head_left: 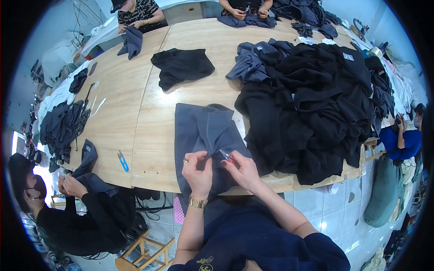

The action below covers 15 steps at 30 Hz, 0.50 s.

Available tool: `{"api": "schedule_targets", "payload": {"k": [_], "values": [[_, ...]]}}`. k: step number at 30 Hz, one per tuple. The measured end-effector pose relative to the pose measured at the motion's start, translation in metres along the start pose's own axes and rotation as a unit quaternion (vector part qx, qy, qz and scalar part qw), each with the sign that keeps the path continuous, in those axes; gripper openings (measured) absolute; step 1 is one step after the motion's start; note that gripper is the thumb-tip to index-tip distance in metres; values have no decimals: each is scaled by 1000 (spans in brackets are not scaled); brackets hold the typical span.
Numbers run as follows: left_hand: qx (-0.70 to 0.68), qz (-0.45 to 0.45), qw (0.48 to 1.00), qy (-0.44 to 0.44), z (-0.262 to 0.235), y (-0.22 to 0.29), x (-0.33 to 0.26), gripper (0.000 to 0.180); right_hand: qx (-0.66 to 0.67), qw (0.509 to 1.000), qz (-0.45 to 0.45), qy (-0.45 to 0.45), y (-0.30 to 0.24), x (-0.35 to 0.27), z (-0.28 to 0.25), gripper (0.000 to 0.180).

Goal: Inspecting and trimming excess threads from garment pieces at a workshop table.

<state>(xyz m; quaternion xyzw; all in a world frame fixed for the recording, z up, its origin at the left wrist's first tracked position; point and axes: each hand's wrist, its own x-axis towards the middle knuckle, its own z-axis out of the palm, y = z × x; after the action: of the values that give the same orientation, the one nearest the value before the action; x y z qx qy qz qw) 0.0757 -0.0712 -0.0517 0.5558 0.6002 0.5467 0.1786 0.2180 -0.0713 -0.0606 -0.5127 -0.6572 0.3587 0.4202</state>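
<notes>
A dark grey-blue garment (186, 124) lies spread on the wooden table in front of me, its near end by the table edge. My left hand (198, 174), with a gold band at the wrist, pinches a fold of this cloth between thumb and fingers. Close beside it, my right hand (243, 171) is closed around small red-handled thread snips (229, 157), mostly covered by the fingers. Their metal tip points toward the cloth near my left fingertips.
A big heap of black garments (312, 108) rises at the right. A black garment (183, 67) lies ahead, and blue thread snips (122, 161) rest at the left. Co-workers handle cloth around the table (153, 153). A wooden stool (147, 253) stands at the lower left.
</notes>
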Motion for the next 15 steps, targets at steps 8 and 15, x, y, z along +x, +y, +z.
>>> {"api": "schedule_targets", "payload": {"k": [8, 15], "values": [[25, 52, 998, 24, -2, 4, -8, 20, -159, 981, -106, 18, -10, -4, -4, 30], [27, 63, 997, 29, -2, 1, -12, 23, -183, 977, -114, 5, -9, -5, -4, 29]]}}
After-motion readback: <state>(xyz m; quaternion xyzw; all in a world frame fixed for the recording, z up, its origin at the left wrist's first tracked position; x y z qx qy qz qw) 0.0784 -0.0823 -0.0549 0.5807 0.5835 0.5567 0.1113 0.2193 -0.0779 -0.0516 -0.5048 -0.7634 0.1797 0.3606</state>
